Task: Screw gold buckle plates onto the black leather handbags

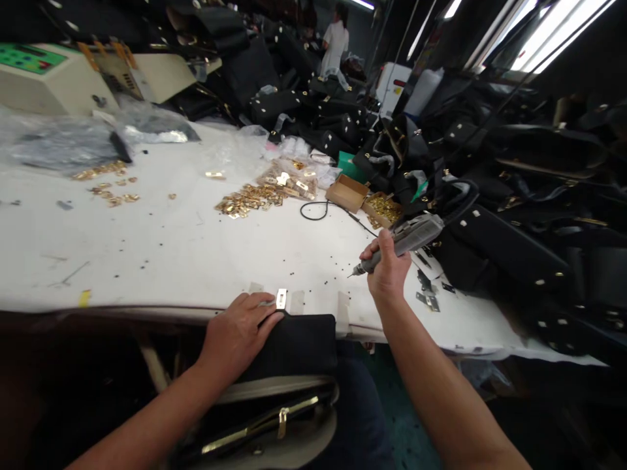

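A black handbag [308, 339] lies across my lap, its flap reaching the table's front edge. At the flap's tip sits a shiny metal clasp plate [281, 299] with a slot in it. My left hand [238, 329] grips the flap beside this plate, thumb and fingers close to its left side. Below, the bag gapes, showing a pale lining and a gold zipper [283, 421]. My right hand [390, 267] is wrapped round a grey electric screwdriver [414, 235], held tilted above the table. Its thin bit points down and left, apart from the plate.
Gold metal fittings [252, 199] lie heaped on the white table [191, 254], beside an open cardboard box [347, 192]. Small dark bits are scattered around. Many black bags [509, 241] crowd the right and back. A beige machine [53, 81] stands back left; a person [336, 46] is far behind.
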Available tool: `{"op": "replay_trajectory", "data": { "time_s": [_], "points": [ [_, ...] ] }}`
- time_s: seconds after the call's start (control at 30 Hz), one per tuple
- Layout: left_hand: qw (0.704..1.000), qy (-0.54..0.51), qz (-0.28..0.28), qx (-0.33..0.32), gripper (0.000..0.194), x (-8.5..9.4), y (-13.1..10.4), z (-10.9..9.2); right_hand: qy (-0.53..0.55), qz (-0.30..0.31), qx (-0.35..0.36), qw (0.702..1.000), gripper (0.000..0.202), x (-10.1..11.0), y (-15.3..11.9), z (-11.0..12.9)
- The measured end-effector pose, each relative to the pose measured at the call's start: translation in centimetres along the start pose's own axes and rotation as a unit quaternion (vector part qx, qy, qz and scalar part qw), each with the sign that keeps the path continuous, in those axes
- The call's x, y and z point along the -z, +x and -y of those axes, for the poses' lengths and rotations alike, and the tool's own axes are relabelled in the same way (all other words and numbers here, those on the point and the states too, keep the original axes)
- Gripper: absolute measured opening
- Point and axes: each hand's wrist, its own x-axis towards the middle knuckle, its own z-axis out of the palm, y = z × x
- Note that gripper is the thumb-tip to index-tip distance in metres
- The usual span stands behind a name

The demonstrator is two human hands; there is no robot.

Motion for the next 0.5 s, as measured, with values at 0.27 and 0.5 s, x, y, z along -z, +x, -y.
{"op": "replay_trajectory", "data": {
  "time_s": [0.27,0.5],
  "points": [
    [1.000,-0.003,0.022,0.020,0.022,0.4,-0.1,-0.5,0.040,0.117,-0.112,0.986,0.040,-6.4,-7.6,0.1],
    [0.999,-0.007,0.040,0.024,0.020,0.6,-0.1,-0.6,-0.014,0.145,-0.154,0.977,0.043,-7.8,-9.8,-2.1]
  ]
}}
